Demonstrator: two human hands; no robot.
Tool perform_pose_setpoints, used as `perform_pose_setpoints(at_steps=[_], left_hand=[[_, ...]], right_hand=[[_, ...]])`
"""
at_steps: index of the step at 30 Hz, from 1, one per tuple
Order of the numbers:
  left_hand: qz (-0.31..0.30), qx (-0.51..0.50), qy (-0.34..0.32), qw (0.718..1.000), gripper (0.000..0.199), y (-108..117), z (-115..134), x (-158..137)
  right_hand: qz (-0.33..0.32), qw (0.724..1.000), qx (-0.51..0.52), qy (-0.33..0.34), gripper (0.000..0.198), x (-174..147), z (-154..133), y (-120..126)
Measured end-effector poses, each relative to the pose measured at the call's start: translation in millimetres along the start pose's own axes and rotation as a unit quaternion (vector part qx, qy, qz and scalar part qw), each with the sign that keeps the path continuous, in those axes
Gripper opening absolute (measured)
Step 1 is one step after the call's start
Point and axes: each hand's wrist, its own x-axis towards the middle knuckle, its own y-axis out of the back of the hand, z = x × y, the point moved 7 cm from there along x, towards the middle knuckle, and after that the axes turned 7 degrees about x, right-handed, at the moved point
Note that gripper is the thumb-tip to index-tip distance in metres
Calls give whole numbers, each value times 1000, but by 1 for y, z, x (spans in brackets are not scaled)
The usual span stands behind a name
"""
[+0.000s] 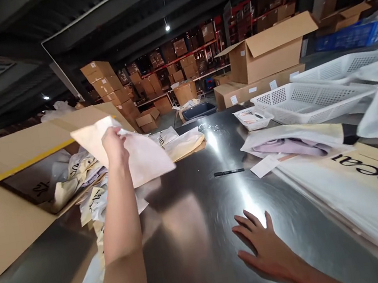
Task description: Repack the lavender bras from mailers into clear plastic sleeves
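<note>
- Your right hand [261, 247], the nearer, is spread wide with nothing in it, low over the counter [199, 274]; whether it touches, I cannot tell. Your left hand [115, 146], farther off, is closed on the upper edge of a pale flat bag [150, 159].
- Near on the right lie printed bags [328, 181], flat and overlapping. They look smooth, so expect the top one to slide; a two-handed hold along the edges should suit.
- Past your right hand, a black marker [229, 172] lies on the metal.
- The pale bag is raised over the left side, just right of the open cardboard box [4, 223], its near right corner free. Judging by that one-handed hold, it is light; it looks thin and bendable, probably slick rather than fragile.
- Your edge pinch leaves that corner unsupported; your right hand could steady it there. Its contents don't show.
- Farther, on the right, stands a white basket [328, 113], its pierced walls looking stiff; the rim is the place to grip.
</note>
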Motion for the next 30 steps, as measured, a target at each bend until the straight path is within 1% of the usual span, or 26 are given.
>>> perform_pose_setpoints(at_steps=[2, 3, 4, 5, 6, 8, 9, 10, 12, 13, 14, 16, 19, 21, 23, 25, 26, 28, 30], left_hand=[[-56, 85, -47, 994, 8, -8, 33, -19], [-98, 134, -64, 984, 6, -19, 41, -35], [-148, 178, -80, 969, 7, -33, 42, -55], [-202, 220, -93, 950, 10, -49, 37, -79], [-257, 256, -104, 926, 14, -66, 26, -108], [-369, 311, -126, 867, 22, -98, -9, -178], [-426, 326, -138, 832, 24, -110, -31, -216], [-486, 330, -152, 795, 26, -119, -52, -255], [-597, 305, -181, 719, 30, -128, -87, -325], [-641, 284, -194, 687, 33, -129, -100, -352], [-672, 263, -207, 660, 35, -129, -109, -372], [-703, 232, -241, 628, 35, -132, -118, -395], [-720, 208, -305, 588, 31, -140, -119, -410], [-734, 205, -339, 552, 25, -144, -120, -418], [-741, 209, -361, 526, 18, -146, -121, -424], [-740, 214, -375, 517, 14, -147, -122, -428], [-735, 218, -379, 519, 14, -147, -122, -428], [-718, 228, -382, 535, 18, -149, -122, -425], [-704, 234, -382, 551, 22, -150, -120, -420]], right_hand=[[52, 995, 80, -6, 45, 2, 5, 6], [83, 986, 143, -24, 43, 2, 10, 10], [117, 966, 225, -52, 42, 2, 15, 14], [149, 935, 312, -83, 43, 0, 19, 16], [178, 897, 390, -112, 45, -4, 22, 17], [209, 813, 520, -157, 50, -15, 21, 15], [210, 775, 569, -176, 52, -21, 19, 13], [198, 729, 625, -196, 54, -27, 15, 8], [168, 645, 710, -227, 55, -40, 8, -1], [158, 612, 738, -236, 55, -46, 5, -4], [157, 598, 748, -241, 53, -52, 4, -5], [172, 596, 744, -247, 45, -63, 8, -6], [206, 602, 731, -246, 36, -74, 16, -4], [215, 594, 739, -236, 39, -77, 18, -2], [212, 581, 753, -225, 43, -77, 16, 1], [213, 567, 764, -221, 42, -78, 14, 2], [219, 560, 767, -224, 41, -80, 14, 1], [241, 545, 766, -240, 38, -85, 15, -1], [259, 536, 762, -255, 37, -89, 17, -3]])
